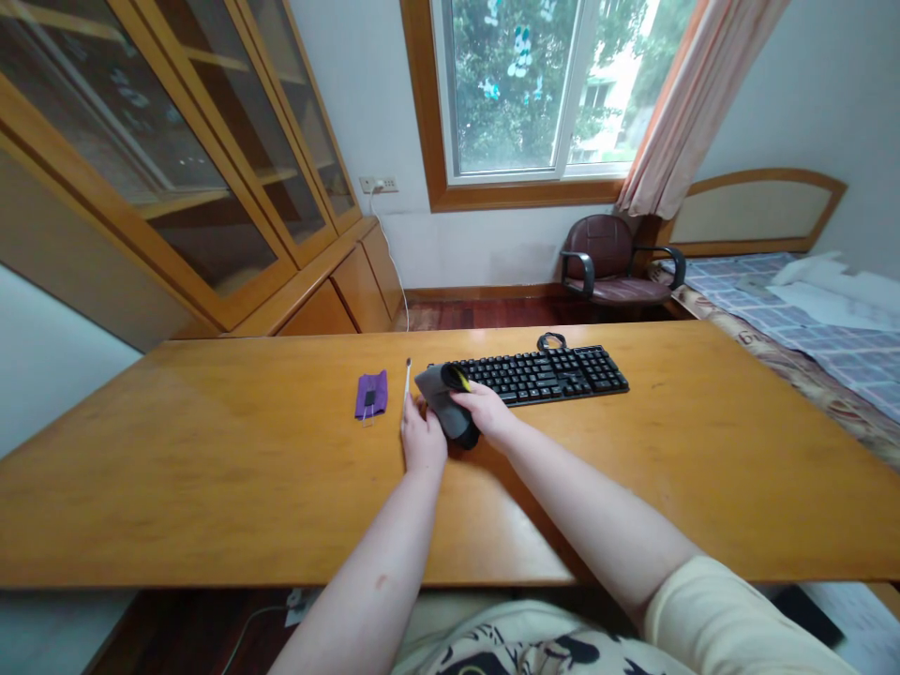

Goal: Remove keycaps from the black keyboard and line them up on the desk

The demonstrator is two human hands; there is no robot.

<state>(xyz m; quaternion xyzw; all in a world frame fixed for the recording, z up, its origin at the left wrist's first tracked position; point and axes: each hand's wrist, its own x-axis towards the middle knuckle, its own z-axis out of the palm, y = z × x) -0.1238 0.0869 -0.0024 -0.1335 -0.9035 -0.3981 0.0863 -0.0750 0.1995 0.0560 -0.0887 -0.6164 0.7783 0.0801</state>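
Observation:
A grey and black folded item [442, 401], apparently soft cloth with a yellow patch near its top edge, is held between both hands just above the table. My left hand [424, 441] is closed against its left side. My right hand [490, 412] grips its right side by the yellow patch, thumb and fingers pinched. A toothbrush [407, 377] with a white handle and dark bristles points away from me beside my left hand. Its lower end is covered by the fingers, and I cannot tell whether they touch it. Behind the item lies a black keyboard [555, 375], partly hidden at its left end.
On the wooden table [211, 469], a folded purple cloth [381, 386] lies left of the toothbrush with a black binder clip [369, 398] on it. The keyboard's coiled cable [552, 340] sits at the far edge. Beyond are an armchair [611, 258] and a bed [808, 300].

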